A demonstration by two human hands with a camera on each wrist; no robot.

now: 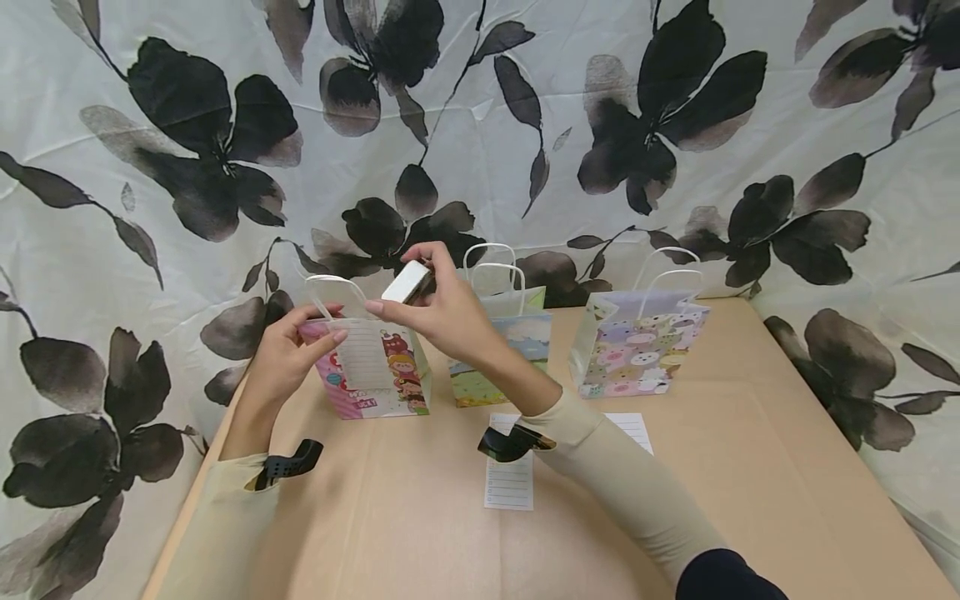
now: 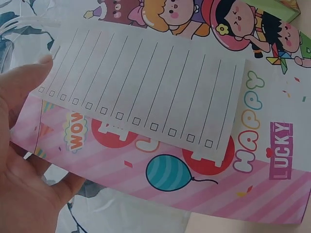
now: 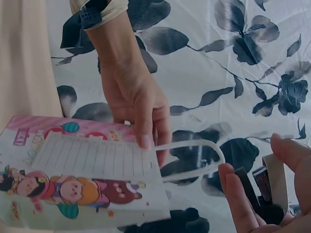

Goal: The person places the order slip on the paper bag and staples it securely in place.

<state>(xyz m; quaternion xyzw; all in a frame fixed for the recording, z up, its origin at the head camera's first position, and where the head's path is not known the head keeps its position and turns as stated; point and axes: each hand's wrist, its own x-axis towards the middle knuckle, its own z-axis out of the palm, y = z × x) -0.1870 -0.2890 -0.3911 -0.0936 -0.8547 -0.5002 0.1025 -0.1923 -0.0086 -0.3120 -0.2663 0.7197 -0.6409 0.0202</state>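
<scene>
My left hand (image 1: 279, 357) pinches the top edge of a pink and white paper gift bag (image 1: 405, 371) with cartoon figures and white rope handles. A lined checklist slip (image 1: 365, 358) lies flat against the bag's front, its upper end under my left thumb, as the left wrist view shows closely. My right hand (image 1: 448, 315) holds a small white and black stapler (image 1: 406, 282) between thumb and fingers, above the bag's top edge beside the handle. In the right wrist view the stapler (image 3: 278, 187) shows its parted arms, apart from the slip.
A green and blue gift bag (image 1: 498, 350) stands right of the pink one, partly behind my right forearm. Farther right is a lilac animal-print bag (image 1: 641, 354). Two lined slips, one nearer (image 1: 509, 483) and another (image 1: 632, 429), lie on the table (image 1: 405, 517). Floral cloth hangs behind.
</scene>
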